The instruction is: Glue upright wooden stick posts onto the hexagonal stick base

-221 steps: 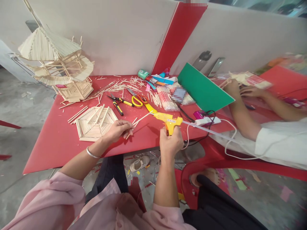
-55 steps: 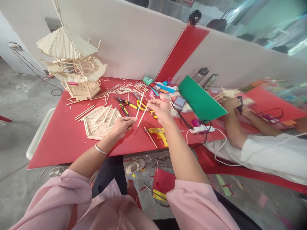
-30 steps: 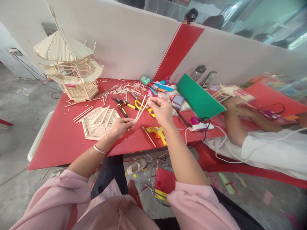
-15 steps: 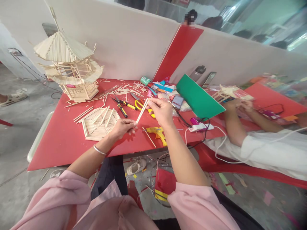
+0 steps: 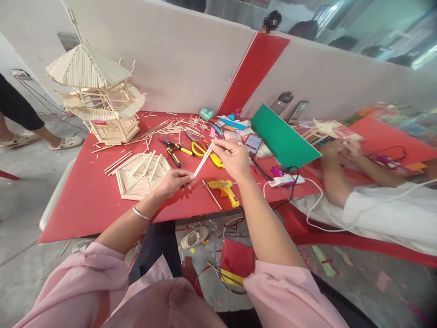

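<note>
1. One stick pagoda (image 5: pixel 97 100) was counted.
2. One hexagonal stick panel (image 5: pixel 141 175) was counted.
3. One glue gun (image 5: pixel 223 189) was present.
4. Two cutting tools were counted: scissors (image 5: pixel 194 146) and pliers (image 5: pixel 168 145).
5. One green board (image 5: pixel 283 139) was seen.
6. Two held sticks (image 5: pixel 202 159) were counted; loose sticks (image 5: pixel 170 125) were too many to count.

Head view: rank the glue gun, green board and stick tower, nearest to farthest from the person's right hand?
1. Glue gun, on the table beside the right hand.
2. Green board, off to its right.
3. Stick tower, far left corner.
</note>
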`<state>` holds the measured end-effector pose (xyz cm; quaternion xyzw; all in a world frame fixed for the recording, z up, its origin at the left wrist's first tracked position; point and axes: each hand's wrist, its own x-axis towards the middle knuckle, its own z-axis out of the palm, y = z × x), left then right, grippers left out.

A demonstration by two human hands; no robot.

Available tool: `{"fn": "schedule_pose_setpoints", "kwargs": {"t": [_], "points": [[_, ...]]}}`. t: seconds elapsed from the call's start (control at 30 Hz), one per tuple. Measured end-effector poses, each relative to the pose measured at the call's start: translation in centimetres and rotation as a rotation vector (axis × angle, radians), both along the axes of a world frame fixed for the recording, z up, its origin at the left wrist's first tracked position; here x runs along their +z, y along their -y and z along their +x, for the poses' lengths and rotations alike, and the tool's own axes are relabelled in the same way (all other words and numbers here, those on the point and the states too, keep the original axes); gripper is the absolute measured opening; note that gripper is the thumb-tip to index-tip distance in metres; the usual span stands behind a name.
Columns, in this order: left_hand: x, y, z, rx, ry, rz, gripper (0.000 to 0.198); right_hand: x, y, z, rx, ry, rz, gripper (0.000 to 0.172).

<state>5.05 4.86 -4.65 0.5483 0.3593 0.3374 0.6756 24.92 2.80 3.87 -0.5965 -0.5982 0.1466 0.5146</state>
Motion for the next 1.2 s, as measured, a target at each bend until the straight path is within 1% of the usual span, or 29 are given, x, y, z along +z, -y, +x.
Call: {"fn": "schedule_pose_setpoints", "kwargs": {"t": [0.1,0.23,0.33,0.47,0.53,0.57,0.6,0.63,0.7,0.77,0.87,1.0,1.1,1.2], "points": [[-0.6,-0.5,0.1,0.047,-0.068,0.131,0.024,-0.3,0.2,-0.2,-0.015,-0.037,0.007,0.025],[-1.5,-1.1,0.3,0.108,-0.106,0.374,0.014,-0.9,0.9,-0.7,-0.027,-0.002,0.052,0.020],[-2.1,-1.4,0.3,0.060,-0.157,0.459,0.013,-1.4,1.4,-0.9,-0.028,0.030,0.073,0.015],[-2.5,-1.6,-0.1,-0.031,-0.216,0.475,0.012,-1.9,2.3,-1.5,-0.017,0.096,0.084,0.014],[-2.3,-1.6,-0.3,-0.056,-0.242,0.480,0.027,-2.1,2.7,-2.1,0.008,0.151,0.084,0.015],[-2.0,-1.6,-0.4,-0.048,-0.244,0.488,0.036,-2.2,2.9,-2.4,0.016,0.180,0.081,0.015],[-1.7,-1.6,-0.5,-0.022,-0.233,0.502,0.042,-2.4,3.1,-2.7,0.019,0.205,0.081,0.016],[-1.3,-1.5,-0.6,0.020,-0.205,0.518,0.044,-2.6,3.2,-3.0,0.016,0.228,0.084,0.016],[-0.5,-1.3,-0.7,0.116,-0.112,0.543,0.039,-3.1,3.5,-3.8,0.008,0.275,0.095,0.017],[0.1,-1.1,-0.7,0.180,-0.019,0.547,0.033,-3.6,3.7,-4.5,0.009,0.323,0.113,0.017],[0.5,-0.6,-0.5,0.206,0.046,0.551,0.030,-4.1,3.9,-5.5,-0.001,0.368,0.123,0.018],[0.4,-0.2,-0.3,0.243,0.056,0.612,0.021,-4.4,3.9,-6.4,-0.021,0.381,0.129,0.019],[0.4,-0.1,-0.3,0.259,0.050,0.637,0.014,-4.2,3.9,-6.8,-0.005,0.358,0.113,0.020],[0.5,0.0,-0.3,0.260,0.042,0.625,0.014,-3.7,4.4,-6.5,0.020,0.290,0.089,0.023]]}}
